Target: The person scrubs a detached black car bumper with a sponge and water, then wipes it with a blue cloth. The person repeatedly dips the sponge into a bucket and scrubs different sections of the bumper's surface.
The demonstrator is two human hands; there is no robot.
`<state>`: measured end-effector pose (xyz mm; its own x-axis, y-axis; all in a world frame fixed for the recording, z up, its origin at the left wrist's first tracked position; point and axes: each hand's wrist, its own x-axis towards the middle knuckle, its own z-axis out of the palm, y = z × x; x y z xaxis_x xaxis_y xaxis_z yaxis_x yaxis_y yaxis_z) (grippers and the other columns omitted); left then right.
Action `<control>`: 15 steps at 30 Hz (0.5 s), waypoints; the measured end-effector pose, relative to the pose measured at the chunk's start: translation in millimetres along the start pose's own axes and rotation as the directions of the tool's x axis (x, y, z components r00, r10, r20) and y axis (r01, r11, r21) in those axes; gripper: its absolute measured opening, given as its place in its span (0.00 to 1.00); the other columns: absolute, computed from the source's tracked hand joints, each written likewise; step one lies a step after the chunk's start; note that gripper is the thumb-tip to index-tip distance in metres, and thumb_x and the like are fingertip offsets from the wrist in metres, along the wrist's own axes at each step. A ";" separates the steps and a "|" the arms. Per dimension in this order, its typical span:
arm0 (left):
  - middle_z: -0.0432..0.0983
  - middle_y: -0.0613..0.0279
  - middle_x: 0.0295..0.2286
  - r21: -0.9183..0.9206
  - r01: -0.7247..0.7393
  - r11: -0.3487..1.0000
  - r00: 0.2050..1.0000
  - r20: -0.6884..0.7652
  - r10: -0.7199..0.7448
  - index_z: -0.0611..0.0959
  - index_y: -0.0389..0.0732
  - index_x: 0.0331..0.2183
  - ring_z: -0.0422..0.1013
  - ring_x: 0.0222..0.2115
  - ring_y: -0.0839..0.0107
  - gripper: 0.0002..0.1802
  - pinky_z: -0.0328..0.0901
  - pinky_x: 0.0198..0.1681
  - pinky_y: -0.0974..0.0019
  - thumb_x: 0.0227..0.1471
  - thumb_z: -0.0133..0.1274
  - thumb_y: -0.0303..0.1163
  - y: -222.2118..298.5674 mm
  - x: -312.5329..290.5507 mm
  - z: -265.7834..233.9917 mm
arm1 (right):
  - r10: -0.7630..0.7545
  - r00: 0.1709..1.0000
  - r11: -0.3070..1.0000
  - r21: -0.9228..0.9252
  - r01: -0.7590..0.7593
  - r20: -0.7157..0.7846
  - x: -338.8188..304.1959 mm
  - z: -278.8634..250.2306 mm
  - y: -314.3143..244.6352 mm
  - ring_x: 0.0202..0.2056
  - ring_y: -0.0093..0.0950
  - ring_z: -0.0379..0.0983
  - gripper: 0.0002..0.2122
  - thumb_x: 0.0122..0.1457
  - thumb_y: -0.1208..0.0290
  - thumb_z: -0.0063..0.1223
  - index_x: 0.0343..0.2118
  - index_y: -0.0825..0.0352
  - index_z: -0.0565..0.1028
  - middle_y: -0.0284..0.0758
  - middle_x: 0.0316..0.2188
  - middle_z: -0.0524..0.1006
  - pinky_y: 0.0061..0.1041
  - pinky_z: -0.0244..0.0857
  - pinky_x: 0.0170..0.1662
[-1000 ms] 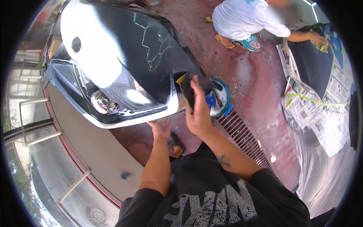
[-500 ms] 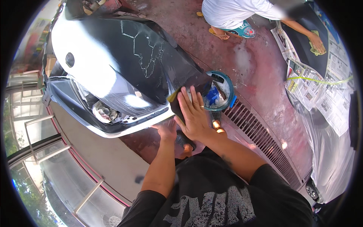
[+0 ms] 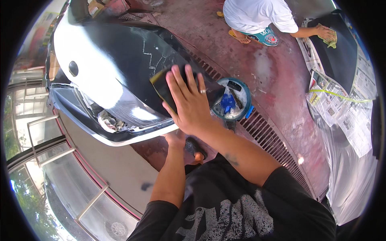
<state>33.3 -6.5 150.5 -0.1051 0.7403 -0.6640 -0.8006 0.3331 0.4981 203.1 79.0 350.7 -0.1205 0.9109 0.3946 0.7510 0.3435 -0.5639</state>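
A dark sheet of sandpaper with a yellowish edge lies under my right hand, which presses it flat on a black, glossy car body panel. Its fingers are stretched forward over the sheet, with the thumb along the near side. Pale, jagged streaks run over the panel just beyond the fingertips. Low at the panel's near edge is my left hand; its fingers are hidden behind that edge and my right arm.
A blue bucket of sudsy water holding a blue item stands right of the panel, by a floor grate. Far right, a co-worker wipes another dark panel with a yellow-green cloth. Newspaper and plastic sheeting surround it.
My right hand has slid the sandpaper away from the panel's near right corner, farther up and left across its surface. The co-worker's cloth has moved up and left on the other panel.
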 end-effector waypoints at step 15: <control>0.53 0.45 0.71 0.397 0.291 0.871 0.916 -0.379 -0.133 0.48 0.56 0.75 0.55 0.71 0.43 0.59 0.52 0.71 0.34 0.56 0.36 0.82 134.9 -22.3 -118.3 | 0.042 0.990 0.994 0.107 -0.028 -0.134 55.2 -17.5 -16.4 0.75 0.54 0.50 0.29 0.76 0.52 0.41 0.75 0.59 0.60 0.44 0.76 0.58 0.55 0.44 0.75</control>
<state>-142.1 -47.2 166.5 -0.2131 0.4121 -0.8859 -0.4936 0.7371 0.4616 195.5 119.7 394.4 -0.0009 0.8858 0.4640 0.6800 0.3408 -0.6492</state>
